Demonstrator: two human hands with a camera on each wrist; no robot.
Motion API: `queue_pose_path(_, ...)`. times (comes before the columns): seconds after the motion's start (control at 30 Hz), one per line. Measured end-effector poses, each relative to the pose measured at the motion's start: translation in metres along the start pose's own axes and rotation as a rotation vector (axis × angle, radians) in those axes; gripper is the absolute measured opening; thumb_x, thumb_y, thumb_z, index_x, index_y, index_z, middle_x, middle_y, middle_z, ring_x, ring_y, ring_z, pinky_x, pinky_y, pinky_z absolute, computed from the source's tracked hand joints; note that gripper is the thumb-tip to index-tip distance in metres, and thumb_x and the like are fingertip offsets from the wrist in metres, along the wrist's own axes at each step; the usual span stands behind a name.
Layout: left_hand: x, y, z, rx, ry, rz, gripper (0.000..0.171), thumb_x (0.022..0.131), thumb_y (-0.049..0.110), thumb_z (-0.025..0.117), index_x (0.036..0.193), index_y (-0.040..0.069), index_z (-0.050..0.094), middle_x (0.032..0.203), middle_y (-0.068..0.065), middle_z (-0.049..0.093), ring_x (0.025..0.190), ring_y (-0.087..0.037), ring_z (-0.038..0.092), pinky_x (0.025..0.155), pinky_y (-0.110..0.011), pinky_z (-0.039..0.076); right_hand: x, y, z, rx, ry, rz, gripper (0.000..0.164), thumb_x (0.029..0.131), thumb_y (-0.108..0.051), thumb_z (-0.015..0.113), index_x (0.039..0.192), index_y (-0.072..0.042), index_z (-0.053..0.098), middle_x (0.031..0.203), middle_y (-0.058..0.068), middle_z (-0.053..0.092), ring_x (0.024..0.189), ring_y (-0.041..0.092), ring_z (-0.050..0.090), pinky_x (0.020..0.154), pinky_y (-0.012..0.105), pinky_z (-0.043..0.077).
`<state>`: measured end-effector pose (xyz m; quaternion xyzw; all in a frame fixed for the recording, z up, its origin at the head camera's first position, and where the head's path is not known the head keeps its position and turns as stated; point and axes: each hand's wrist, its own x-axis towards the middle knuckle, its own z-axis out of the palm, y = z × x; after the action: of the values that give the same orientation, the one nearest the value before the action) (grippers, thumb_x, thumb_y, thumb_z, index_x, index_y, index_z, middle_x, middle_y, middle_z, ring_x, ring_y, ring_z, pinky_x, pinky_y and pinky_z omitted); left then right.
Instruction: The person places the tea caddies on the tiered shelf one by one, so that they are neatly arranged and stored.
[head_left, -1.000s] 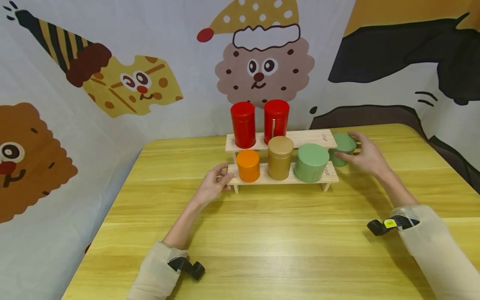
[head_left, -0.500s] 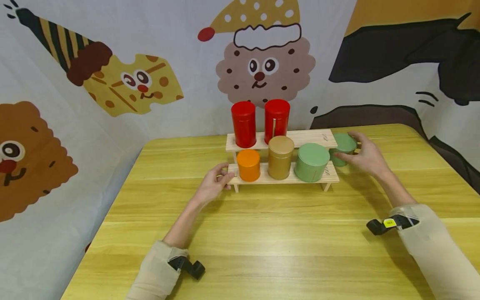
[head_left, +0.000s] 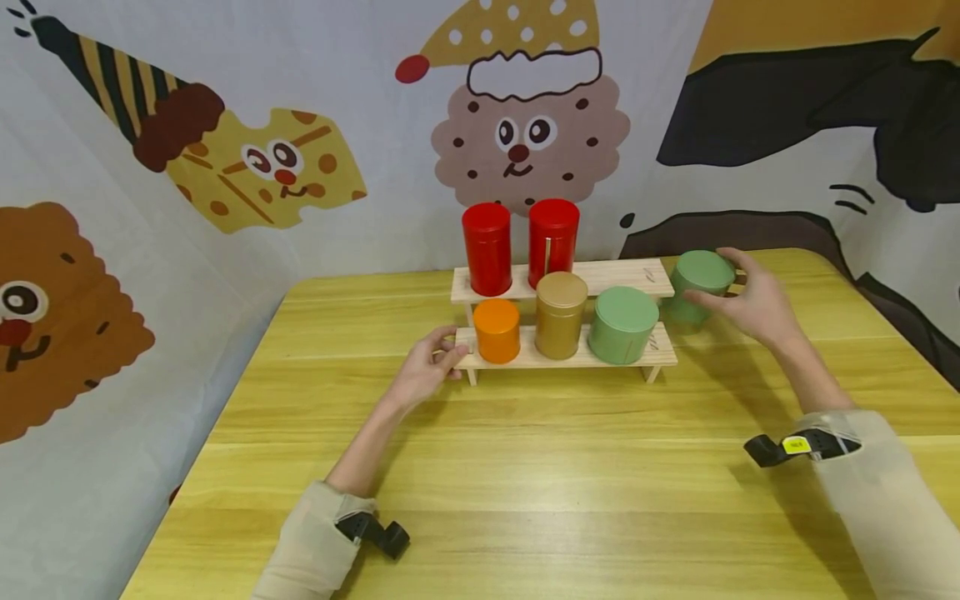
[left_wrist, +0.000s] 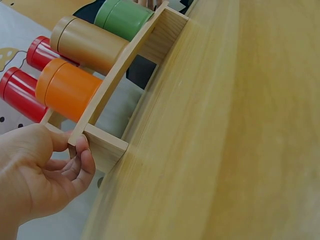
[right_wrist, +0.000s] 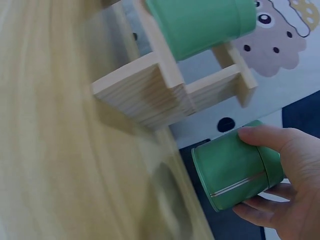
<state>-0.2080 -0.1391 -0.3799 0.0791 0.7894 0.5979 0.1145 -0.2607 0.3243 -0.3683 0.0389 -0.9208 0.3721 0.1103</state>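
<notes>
My right hand (head_left: 757, 304) grips a green tin (head_left: 699, 287) between thumb and fingers, just right of a two-step wooden rack (head_left: 626, 277). In the right wrist view that tin (right_wrist: 232, 167) is tilted and off the table. My left hand (head_left: 423, 372) pinches the left end of the rack's lower step; the left wrist view shows thumb and fingertips on its corner. On the lower step stand an orange tin (head_left: 497, 332), a gold tin (head_left: 561, 317) and another green tin (head_left: 623, 327). Two red tins, a left one (head_left: 487, 250) and a right one (head_left: 553, 243), stand on the upper step.
The rack stands towards the back of a yellowish wooden table (head_left: 525, 492). Behind it hangs a white cloth backdrop (head_left: 360, 50) printed with cartoon figures. Bare upper step shows to the right of the red tins.
My right hand has lifted the green tin from the table beside the rack, up and a little to the right. The left hand and the rack stay in place.
</notes>
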Motion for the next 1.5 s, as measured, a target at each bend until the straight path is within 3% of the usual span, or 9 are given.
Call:
queue_pose_path(0.37, 0.001, -0.002, 0.0, -0.001, 0.0, 0.009, 0.054, 0.106, 0.007, 0.053, 0.151, -0.011, 0.031, 0.108, -0.021, 0.056, 0.082, -0.032, 0.063, 0.09, -0.058, 0.055, 0.0, -0.017, -0.022, -0.016, 0.096, 0.026, 0.092, 0.088, -0.035, 0.08, 0.158, -0.004, 0.028, 0.149, 0.029, 0.041, 0.13, 0.054, 0.042, 0.087, 0.045, 0.042)
queue_pose_path(0.7, 0.001, -0.002, 0.001, -0.002, -0.004, 0.014, 0.053, 0.106, 0.007, 0.053, 0.151, -0.01, 0.032, 0.108, -0.021, 0.056, 0.083, -0.033, 0.063, 0.09, -0.059, 0.055, -0.003, -0.039, -0.032, -0.005, 0.174, -0.013, 0.086, 0.088, -0.035, 0.079, 0.158, -0.011, 0.034, 0.149, 0.022, 0.046, 0.131, 0.044, 0.046, 0.096, 0.03, 0.041)
queue_pose_path(0.97, 0.0, -0.001, 0.001, 0.004, -0.004, 0.007, 0.054, 0.106, 0.008, 0.053, 0.152, -0.011, 0.031, 0.108, -0.02, 0.057, 0.082, -0.032, 0.063, 0.09, -0.058, 0.056, 0.002, -0.059, -0.032, -0.029, 0.154, -0.031, 0.089, 0.087, -0.04, 0.08, 0.158, -0.014, 0.034, 0.14, 0.022, 0.053, 0.111, 0.03, 0.053, 0.078, 0.017, 0.039)
queue_pose_path(1.07, -0.001, -0.001, 0.0, 0.002, -0.008, 0.011, 0.054, 0.106, 0.007, 0.053, 0.151, -0.012, 0.03, 0.107, -0.02, 0.056, 0.083, -0.033, 0.063, 0.09, -0.057, 0.056, 0.004, -0.068, -0.029, -0.033, 0.154, -0.045, 0.089, 0.086, -0.04, 0.081, 0.157, -0.013, 0.036, 0.137, 0.022, 0.056, 0.106, 0.027, 0.054, 0.077, 0.017, 0.038)
queue_pose_path(1.17, -0.001, -0.001, 0.0, -0.004, -0.008, 0.012, 0.054, 0.106, 0.007, 0.053, 0.152, -0.012, 0.03, 0.107, -0.02, 0.056, 0.083, -0.034, 0.063, 0.09, -0.058, 0.056, 0.005, -0.078, -0.026, -0.016, 0.138, -0.059, 0.089, 0.086, -0.04, 0.082, 0.158, -0.014, 0.036, 0.14, 0.021, 0.054, 0.113, 0.031, 0.054, 0.084, 0.02, 0.041)
queue_pose_path(1.27, 0.0, -0.002, 0.0, -0.008, -0.006, 0.009, 0.055, 0.106, 0.007, 0.053, 0.152, -0.012, 0.03, 0.107, -0.02, 0.056, 0.083, -0.034, 0.062, 0.091, -0.058, 0.055, 0.005, -0.085, -0.022, 0.008, 0.109, -0.077, 0.09, 0.086, -0.038, 0.082, 0.158, -0.013, 0.035, 0.146, 0.02, 0.05, 0.121, 0.037, 0.053, 0.095, 0.029, 0.045)
queue_pose_path(1.4, 0.0, -0.002, 0.0, -0.009, -0.005, 0.01, 0.055, 0.106, 0.007, 0.053, 0.152, -0.012, 0.03, 0.109, -0.021, 0.056, 0.084, -0.036, 0.062, 0.092, -0.058, 0.055, 0.006, -0.092, -0.016, 0.037, 0.07, -0.095, 0.09, 0.086, -0.036, 0.082, 0.158, -0.012, 0.034, 0.146, 0.02, 0.049, 0.123, 0.038, 0.053, 0.098, 0.037, 0.046)
queue_pose_path(1.5, 0.001, -0.002, 0.0, -0.007, -0.003, 0.014, 0.054, 0.106, 0.007, 0.053, 0.152, -0.012, 0.03, 0.109, -0.023, 0.056, 0.084, -0.036, 0.062, 0.092, -0.058, 0.055, 0.008, -0.097, -0.011, 0.05, 0.055, -0.111, 0.088, 0.086, -0.035, 0.083, 0.157, -0.012, 0.036, 0.144, 0.02, 0.051, 0.121, 0.038, 0.054, 0.093, 0.03, 0.046)
